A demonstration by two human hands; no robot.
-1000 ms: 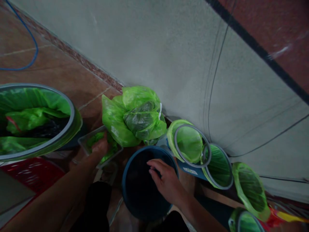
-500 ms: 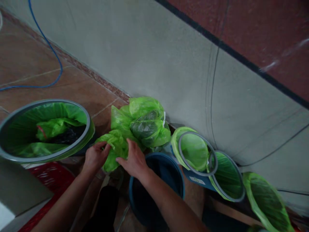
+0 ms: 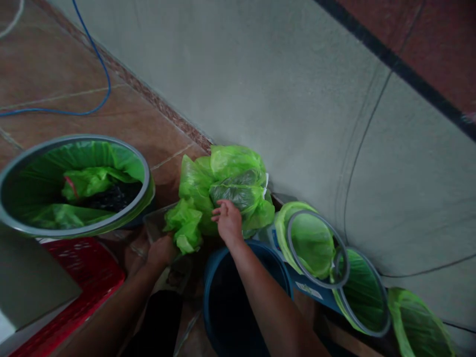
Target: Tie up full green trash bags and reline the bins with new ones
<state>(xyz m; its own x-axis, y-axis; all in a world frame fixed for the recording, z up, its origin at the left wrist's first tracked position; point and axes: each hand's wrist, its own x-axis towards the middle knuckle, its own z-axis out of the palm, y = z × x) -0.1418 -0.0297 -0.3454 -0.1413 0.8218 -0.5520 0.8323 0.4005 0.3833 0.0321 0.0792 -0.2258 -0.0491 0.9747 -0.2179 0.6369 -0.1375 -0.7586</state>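
Our left hand (image 3: 160,250) is closed on a crumpled green bag (image 3: 185,227), which sticks up just above the fist, over a clear plastic box (image 3: 152,228) on the floor. Our right hand (image 3: 227,220) is open, fingers spread, and its fingertips touch the tied bundle of green bags (image 3: 226,186) that leans against the wall just beyond it. Directly under the right wrist stands an unlined blue bin (image 3: 223,292); further to the right of that hand lie lined small bins (image 3: 314,243), tipped on their sides.

To do this step well, we think we should pinch only one layer of the crumpled bag with the right hand and pull it apart from the left slowly, because thin film sticks to itself and tears easily. We should find the open mouth before going over the blue bin. The big lined bin (image 3: 74,183), far to the left of our left hand, is better left alone.
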